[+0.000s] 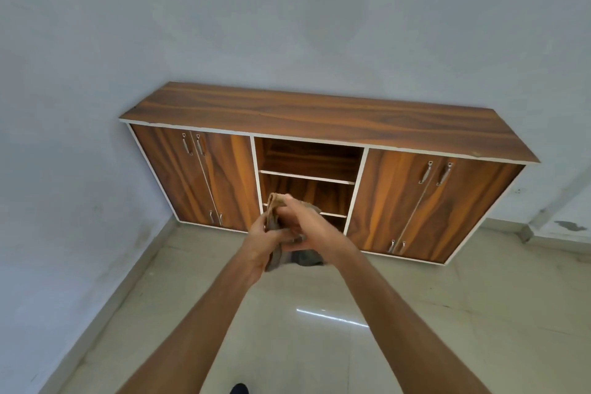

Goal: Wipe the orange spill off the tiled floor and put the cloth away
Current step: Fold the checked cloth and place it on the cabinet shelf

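A brownish-grey cloth (275, 208) is bunched between both hands at chest height, in front of the cabinet's open middle shelves. My left hand (260, 238) grips its left side, fingers curled round the folds. My right hand (305, 222) holds the right side from above, thumb and fingers pinching it. A loose end of the cloth hangs down below the hands. The tiled floor (351, 329) beneath is pale and glossy; no orange spill shows in view.
A long wooden cabinet (319, 115) stands against the wall, with shut double doors left and right and open shelves (307, 178) in the middle. Grey walls meet in a corner at the left. A dark shoe tip (239, 389) shows at the bottom edge.
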